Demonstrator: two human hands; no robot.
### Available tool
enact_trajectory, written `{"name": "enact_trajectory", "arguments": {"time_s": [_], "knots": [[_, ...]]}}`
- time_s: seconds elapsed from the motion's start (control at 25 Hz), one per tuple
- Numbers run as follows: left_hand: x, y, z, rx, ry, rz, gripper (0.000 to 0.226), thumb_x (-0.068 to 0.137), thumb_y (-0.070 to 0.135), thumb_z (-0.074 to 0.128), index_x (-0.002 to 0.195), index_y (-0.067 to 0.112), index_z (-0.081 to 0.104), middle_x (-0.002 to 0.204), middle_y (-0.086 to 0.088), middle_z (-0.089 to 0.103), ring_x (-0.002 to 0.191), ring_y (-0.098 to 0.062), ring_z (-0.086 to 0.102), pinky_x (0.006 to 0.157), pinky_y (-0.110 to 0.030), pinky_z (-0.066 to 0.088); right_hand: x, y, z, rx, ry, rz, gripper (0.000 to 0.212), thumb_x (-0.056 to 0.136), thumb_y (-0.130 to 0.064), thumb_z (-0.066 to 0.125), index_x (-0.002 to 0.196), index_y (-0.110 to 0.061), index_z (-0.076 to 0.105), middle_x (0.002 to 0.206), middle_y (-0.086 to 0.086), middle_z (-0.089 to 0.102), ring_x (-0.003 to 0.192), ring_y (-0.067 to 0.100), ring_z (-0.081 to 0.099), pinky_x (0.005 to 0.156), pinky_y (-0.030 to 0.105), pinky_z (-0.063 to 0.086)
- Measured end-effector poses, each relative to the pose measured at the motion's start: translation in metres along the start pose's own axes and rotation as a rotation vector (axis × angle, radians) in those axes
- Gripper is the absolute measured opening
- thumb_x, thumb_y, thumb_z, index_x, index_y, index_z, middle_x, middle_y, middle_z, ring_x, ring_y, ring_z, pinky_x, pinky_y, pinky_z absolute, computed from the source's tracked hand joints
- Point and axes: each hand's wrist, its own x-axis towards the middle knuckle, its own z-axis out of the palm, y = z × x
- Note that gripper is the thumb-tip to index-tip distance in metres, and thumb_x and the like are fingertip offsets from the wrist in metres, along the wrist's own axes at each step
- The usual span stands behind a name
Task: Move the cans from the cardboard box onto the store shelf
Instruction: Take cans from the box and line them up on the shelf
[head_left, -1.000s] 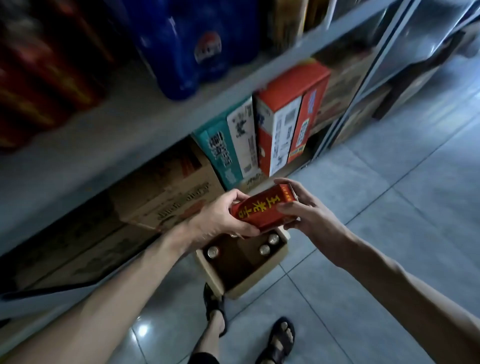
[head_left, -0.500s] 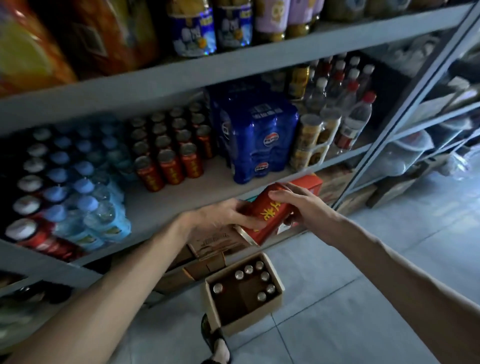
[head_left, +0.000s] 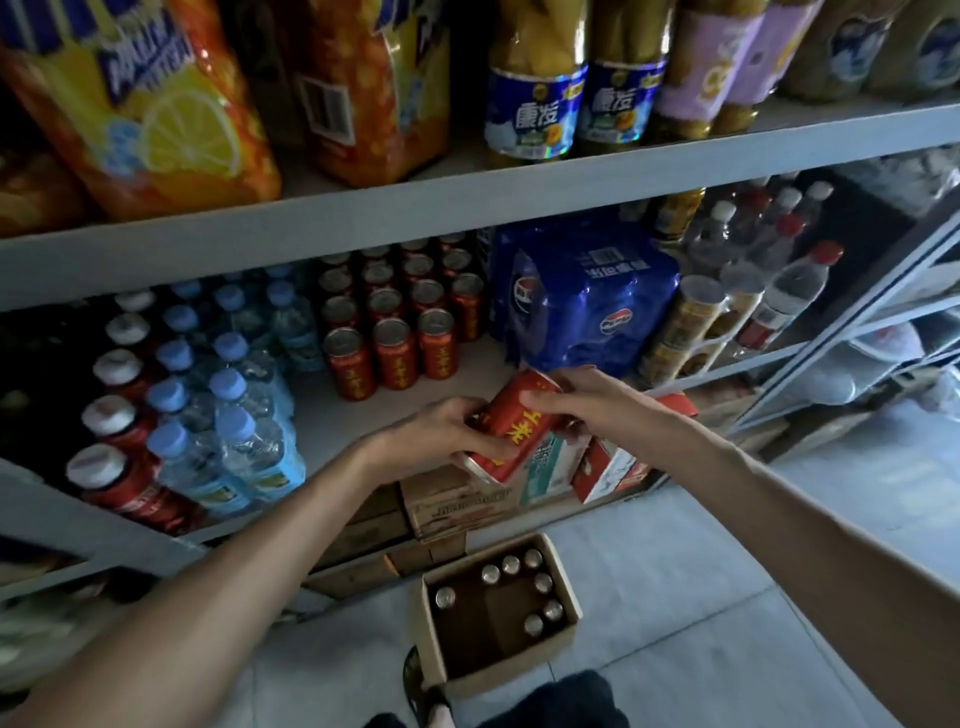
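Observation:
A red can with yellow characters (head_left: 511, 428) is held tilted between both hands, just in front of the middle shelf's edge. My left hand (head_left: 439, 434) grips its lower end and my right hand (head_left: 587, 400) grips its upper end. Rows of matching red cans (head_left: 395, 325) stand on the middle shelf (head_left: 337, 415) behind a bare patch of board. On the floor below, the open cardboard box (head_left: 566, 642) holds several more cans (head_left: 519, 590), seen from above along its far and right sides.
Water bottles (head_left: 234, 415) crowd the shelf left of the red cans; a blue shrink-wrapped Pepsi pack (head_left: 582, 296) stands to their right. The upper shelf (head_left: 519, 192) overhangs with orange bags and bottles. Cartons fill the bottom shelf. My sandalled foot (head_left: 418, 686) is beside the box.
My head has lifted and the view has risen from the bottom shelf to the can shelf. Both hands have carried the red can up from over the box to the middle shelf's edge.

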Motion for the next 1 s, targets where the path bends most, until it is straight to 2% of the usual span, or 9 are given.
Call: {"name": "enact_trajectory", "arguments": {"time_s": [0.12,0.28,0.36,0.48,0.64,0.72,0.8,0.88,1.0], "knots": [[0.003,-0.008,-0.019,0.033,0.046,0.004,0.06,0.077,0.028,0.08,0.13,0.017,0.056,0.121,-0.002,0.069,0.11,-0.014,0.066,0.101,-0.037,0.05,0.021,-0.017,0.0,-0.086,-0.077,0.019,0.045,0.082,-0.046,0.074,0.117,-0.019,0.066,0.106,0.004,0.073,0.097,0.02,0.068,0.083,0.032,0.054],[0.007,-0.019,-0.028,-0.017,0.086,0.008,0.06,0.079,0.023,0.078,0.134,0.017,0.053,0.124,0.0,0.066,0.113,-0.013,0.064,0.099,-0.03,0.051,0.045,-0.031,-0.002,-0.134,-0.149,0.004,0.033,0.08,-0.039,0.078,0.107,-0.02,0.07,0.095,0.001,0.075,0.084,0.014,0.069,0.07,0.023,0.054],[0.01,-0.024,-0.029,-0.042,0.106,-0.004,0.058,0.081,0.02,0.076,0.134,0.018,0.052,0.124,-0.001,0.065,0.112,-0.012,0.063,0.095,-0.026,0.052,0.056,-0.033,-0.002,-0.161,-0.192,0.014,0.03,0.081,-0.037,0.077,0.105,-0.021,0.069,0.095,0.001,0.075,0.085,0.015,0.069,0.07,0.025,0.055],[0.015,-0.04,-0.035,-0.046,0.12,-0.01,0.06,0.078,0.024,0.078,0.133,0.02,0.053,0.124,-0.001,0.065,0.114,-0.014,0.062,0.097,-0.03,0.051,0.073,-0.029,0.003,-0.227,-0.249,0.034,0.031,0.08,-0.038,0.077,0.108,-0.029,0.066,0.102,0.001,0.073,0.093,0.02,0.07,0.076,0.031,0.057],[0.025,-0.056,-0.043,-0.089,0.197,0.007,0.062,0.077,0.03,0.076,0.133,0.022,0.053,0.126,0.0,0.064,0.117,-0.014,0.06,0.101,-0.033,0.048,0.088,-0.022,0.011,-0.219,-0.141,0.02,0.04,0.077,-0.042,0.079,0.111,-0.028,0.064,0.094,-0.003,0.07,0.076,0.009,0.063,0.058,0.017,0.047],[0.035,-0.07,-0.048,0.135,0.313,-0.033,0.069,0.074,0.037,0.078,0.135,0.024,0.049,0.133,0.001,0.059,0.123,-0.015,0.055,0.105,-0.035,0.044,0.098,-0.02,0.012,-0.377,-0.011,-0.056,0.046,0.074,-0.042,0.081,0.113,-0.029,0.061,0.099,-0.009,0.067,0.081,0.006,0.062,0.063,0.015,0.047],[0.044,-0.086,-0.056,0.527,0.418,-0.168,0.087,0.072,0.046,0.078,0.145,0.021,0.037,0.146,-0.005,0.045,0.133,-0.024,0.044,0.11,-0.038,0.037,0.11,-0.016,0.016,-0.647,0.192,-0.175,0.056,0.072,-0.041,0.081,0.121,-0.026,0.06,0.111,-0.003,0.066,0.094,0.016,0.064,0.078,0.028,0.054],[0.047,-0.096,-0.061,0.846,0.4,-0.347,0.103,0.073,0.056,0.073,0.153,0.018,0.019,0.155,-0.016,0.025,0.139,-0.04,0.028,0.114,-0.048,0.028,0.123,-0.008,0.024,-0.821,0.33,-0.202,0.059,0.075,-0.034,0.077,0.128,-0.022,0.056,0.12,0.006,0.061,0.099,0.027,0.063,0.084,0.037,0.054],[0.048,-0.099,-0.071,0.917,0.312,-0.519,0.109,0.075,0.059,0.071,0.155,0.022,0.007,0.161,-0.019,-0.003,0.143,-0.053,0.005,0.117,-0.059,0.012,0.143,0.006,0.037,-1.046,0.39,-0.125,0.058,0.086,-0.019,0.066,0.139,-0.02,0.043,0.129,0.009,0.054,0.108,0.031,0.061,0.081,0.039,0.053]]}}
